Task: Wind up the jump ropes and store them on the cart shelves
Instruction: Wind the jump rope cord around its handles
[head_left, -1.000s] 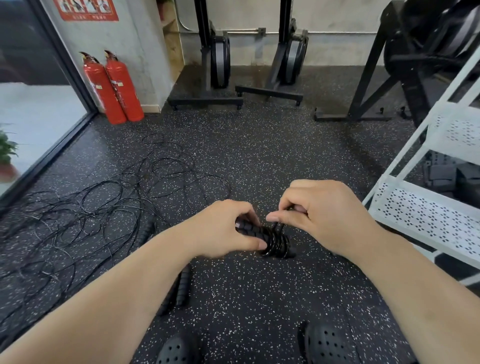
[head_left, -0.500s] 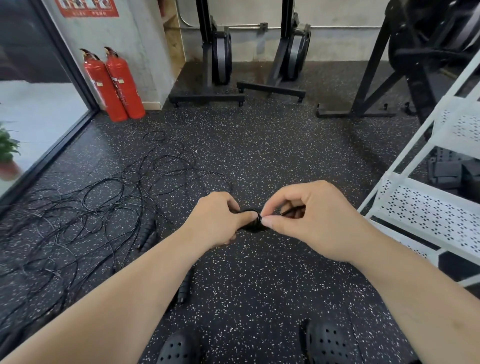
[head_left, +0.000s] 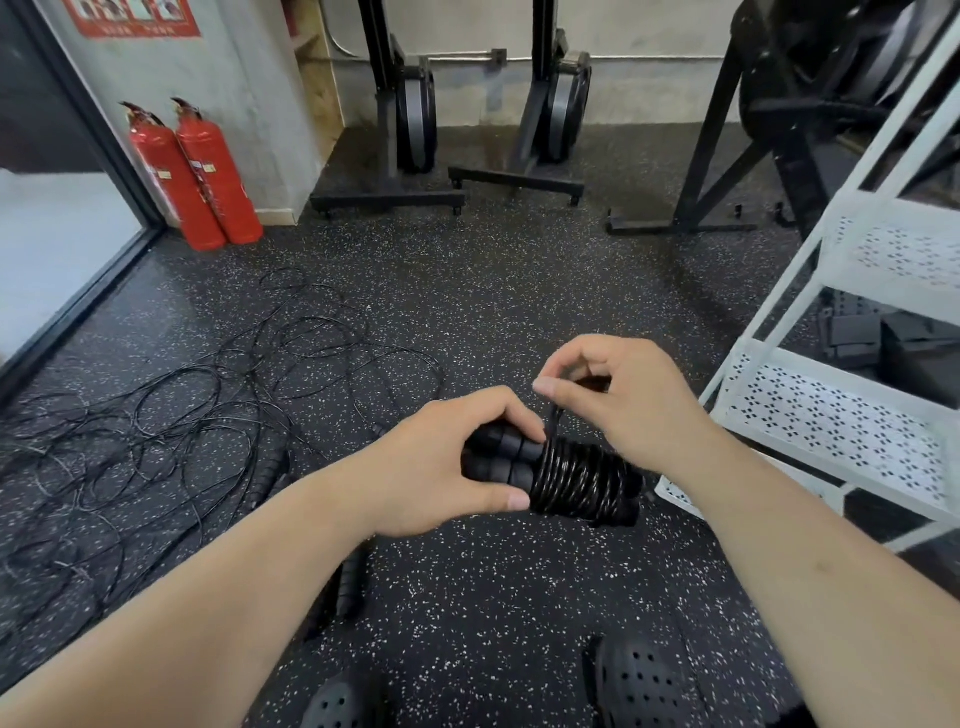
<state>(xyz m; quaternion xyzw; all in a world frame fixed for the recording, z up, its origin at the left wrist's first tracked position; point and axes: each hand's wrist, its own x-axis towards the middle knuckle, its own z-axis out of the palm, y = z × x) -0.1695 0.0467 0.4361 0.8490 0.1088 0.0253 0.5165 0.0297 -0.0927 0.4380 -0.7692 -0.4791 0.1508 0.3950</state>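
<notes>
My left hand (head_left: 441, 462) grips the ribbed black handles of a jump rope (head_left: 571, 475), whose cord is coiled in tight turns around them. Just above the coil, my right hand (head_left: 623, 400) pinches the free end of the cord between thumb and forefinger. Several loose black jump ropes (head_left: 156, 431) lie tangled on the floor to the left, with spare handles (head_left: 348, 582) below my left forearm. The white cart (head_left: 841, 436) with perforated shelves stands at the right, close to my right hand.
Two red fire extinguishers (head_left: 197, 176) stand by the wall at the back left, next to a glass door. Black gym machines (head_left: 410, 119) line the back wall. My black perforated shoes (head_left: 639, 686) show at the bottom on the speckled rubber floor.
The wound bundle has turned so its coils face me again. My right hand has lifted the cord end above the coil. Both hands have shifted slightly right, toward the cart.
</notes>
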